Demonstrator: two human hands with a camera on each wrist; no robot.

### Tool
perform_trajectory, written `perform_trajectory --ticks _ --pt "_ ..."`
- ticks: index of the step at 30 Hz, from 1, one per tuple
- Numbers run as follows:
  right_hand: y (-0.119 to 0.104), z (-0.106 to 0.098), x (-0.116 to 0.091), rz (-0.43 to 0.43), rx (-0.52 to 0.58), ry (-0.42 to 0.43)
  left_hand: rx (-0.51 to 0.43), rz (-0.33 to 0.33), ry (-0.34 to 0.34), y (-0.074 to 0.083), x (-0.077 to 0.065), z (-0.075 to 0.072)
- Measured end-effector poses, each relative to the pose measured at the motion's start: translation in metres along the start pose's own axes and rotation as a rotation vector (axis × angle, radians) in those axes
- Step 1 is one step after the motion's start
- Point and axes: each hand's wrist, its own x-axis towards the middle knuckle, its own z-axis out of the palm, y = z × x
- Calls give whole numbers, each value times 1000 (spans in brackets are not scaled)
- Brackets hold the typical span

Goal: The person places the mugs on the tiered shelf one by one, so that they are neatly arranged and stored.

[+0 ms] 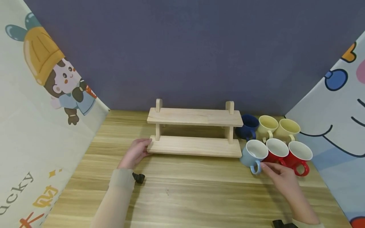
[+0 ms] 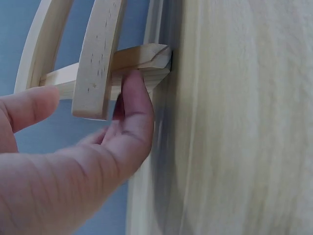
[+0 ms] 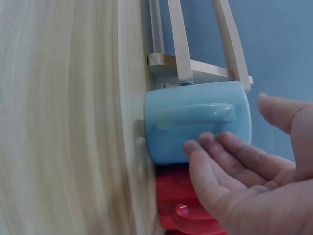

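Pale blue mug (image 1: 252,155) and wooden rack (image 1: 194,116) stand side by side on the bench (image 1: 199,196), the mug at four o'clock in the head view. The right hand (image 1: 282,182) grips nothing, thumb well apart, fingertips at the mug's handle (image 1: 259,166). At eight o'clock the left hand (image 1: 135,153) holds the lower shelf's (image 1: 195,146) end, thumb above, fingers curled beneath. From the mug, red mugs (image 1: 292,158) sit at three, yellow mugs (image 1: 263,129) at one and two.
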Motion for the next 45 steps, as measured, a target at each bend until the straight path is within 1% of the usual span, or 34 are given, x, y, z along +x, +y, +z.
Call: perform_trajectory --ticks 2,6,11,17,21,23,28,29,30,32,37,39,45 --pt "1 2 1 27 43 -22 -29 -2 -4 -2 3 0" --pt "3 6 4 60 94 -34 -33 12 -4 -2 4 0" --pt "7 9 6 55 148 -45 -30 18 1 -3 7 0" --pt "11 14 12 21 282 -139 -39 -4 22 -7 10 0" --pt "13 18 13 7 341 -151 -52 -23 25 -9 12 -1" --pt "14 20 13 10 397 -150 -57 -30 23 -10 13 -1" --pt "17 21 12 26 595 -167 -65 -39 16 -9 13 -1" --pt "17 21 12 26 606 -169 -65 -39 15 -9 12 -1" --pt "17 21 12 26 599 -165 -65 -39 15 -9 12 -1" --pt "17 22 12 19 548 -153 -66 -38 15 -9 12 0" --pt "15 24 9 4 360 -96 -59 -25 7 -10 12 -1" --pt "14 25 8 11 331 -77 -56 -19 6 -10 12 -1" --pt "8 28 2 34 342 -46 -48 -13 16 -9 11 -2"
